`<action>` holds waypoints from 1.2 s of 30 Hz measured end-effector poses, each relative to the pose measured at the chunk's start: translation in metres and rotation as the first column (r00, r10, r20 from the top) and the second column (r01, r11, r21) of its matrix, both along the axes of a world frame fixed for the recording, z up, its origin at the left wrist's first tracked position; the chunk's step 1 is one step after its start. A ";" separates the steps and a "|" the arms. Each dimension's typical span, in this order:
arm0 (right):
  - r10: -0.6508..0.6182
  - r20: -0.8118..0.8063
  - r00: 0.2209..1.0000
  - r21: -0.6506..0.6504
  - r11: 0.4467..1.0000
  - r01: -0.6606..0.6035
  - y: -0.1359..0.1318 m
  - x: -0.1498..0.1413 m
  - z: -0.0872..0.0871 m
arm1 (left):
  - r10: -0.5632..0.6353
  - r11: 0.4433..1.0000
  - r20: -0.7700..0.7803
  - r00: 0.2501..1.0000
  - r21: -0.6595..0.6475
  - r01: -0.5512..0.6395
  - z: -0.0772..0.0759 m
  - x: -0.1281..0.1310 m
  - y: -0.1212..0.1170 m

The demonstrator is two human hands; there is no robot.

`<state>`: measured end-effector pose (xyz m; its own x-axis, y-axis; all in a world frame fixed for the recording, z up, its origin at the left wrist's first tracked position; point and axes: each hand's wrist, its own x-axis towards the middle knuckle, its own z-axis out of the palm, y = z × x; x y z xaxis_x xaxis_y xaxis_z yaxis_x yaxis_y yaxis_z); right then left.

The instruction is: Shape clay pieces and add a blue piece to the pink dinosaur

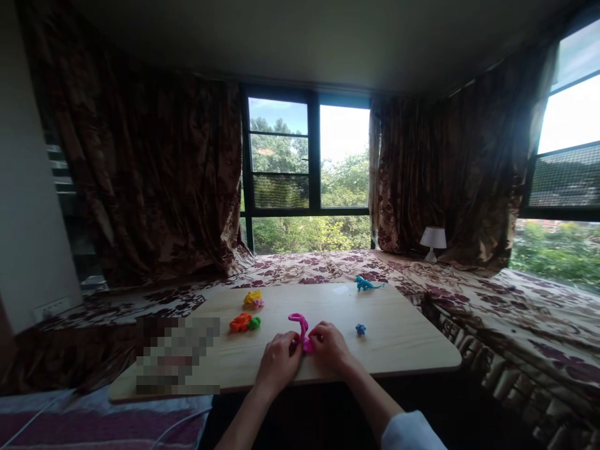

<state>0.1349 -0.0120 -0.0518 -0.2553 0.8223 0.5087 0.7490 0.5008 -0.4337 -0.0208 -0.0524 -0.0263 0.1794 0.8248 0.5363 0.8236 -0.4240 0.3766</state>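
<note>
As I followed the work from a distance, the left hand (pixel 279 359) and the right hand (pixel 332 344) were close together over the near part of the bench (pixel 398 350), fingers pinched narrow on one bright pink strand (pixel 304 325) between them. Its upper end curled into a loop above the fingers; its lower part was partly hidden. I judged the step in hand to be shaping that strand, and the next move to call for a light, steady pinch, lest the loop sag. A blurred patch (pixel 178 356) at the left kept me from telling what lay there. To the right of the hands sat one small blue lump (pixel 360 329). To their left, one orange piece (pixel 240 322) touched one green piece (pixel 254 323); beyond, one yellow piece (pixel 252 296) touched one pale pink piece (pixel 259 304). One blue animal figure (pixel 368 284) was near the far edge. I counted seven coloured pieces, the held one included. Past the bench I saw floral fabric (pixel 309 269), one lamp (pixel 433 237) and, farthest, two windows (pixel 281 150).
</note>
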 end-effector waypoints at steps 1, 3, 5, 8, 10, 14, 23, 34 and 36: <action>0.000 0.007 1.000 0.001 1.000 0.000 0.000 0.000 0.000 | -0.003 1.000 0.004 1.000 0.001 0.003 0.000 0.000 0.001; -0.002 0.019 1.000 0.005 1.000 0.002 0.000 0.000 0.000 | -0.010 1.000 0.012 1.000 0.004 0.010 -0.001 -0.001 0.002; -0.004 0.029 1.000 0.008 1.000 0.004 0.000 0.000 0.001 | -0.015 1.000 0.019 1.000 0.003 0.015 -0.002 -0.002 0.004; -0.003 0.037 0.999 0.010 1.000 0.003 0.000 0.000 0.002 | -0.017 1.000 0.022 1.000 -0.003 0.017 -0.002 -0.003 0.005; -0.004 0.039 0.999 0.011 1.000 0.003 -0.001 0.001 0.003 | -0.016 1.000 0.019 1.000 -0.007 0.016 -0.002 -0.003 0.005; -0.010 0.035 0.999 0.021 1.000 0.009 -0.008 0.001 0.004 | -0.007 1.000 0.015 1.000 -0.014 0.008 -0.002 -0.003 0.004; -0.003 0.029 1.000 0.037 0.999 0.002 -0.017 0.002 0.004 | 0.013 1.000 0.039 0.999 -0.005 -0.012 -0.004 -0.003 0.005; -0.004 -0.007 1.000 0.039 0.999 0.004 -0.019 0.003 0.005 | -0.034 0.999 0.044 0.998 0.023 0.033 -0.003 -0.004 0.005; -0.009 -0.023 1.000 0.040 0.999 0.010 -0.019 0.003 0.006 | -0.033 0.999 0.047 0.998 0.026 0.032 -0.003 -0.004 0.005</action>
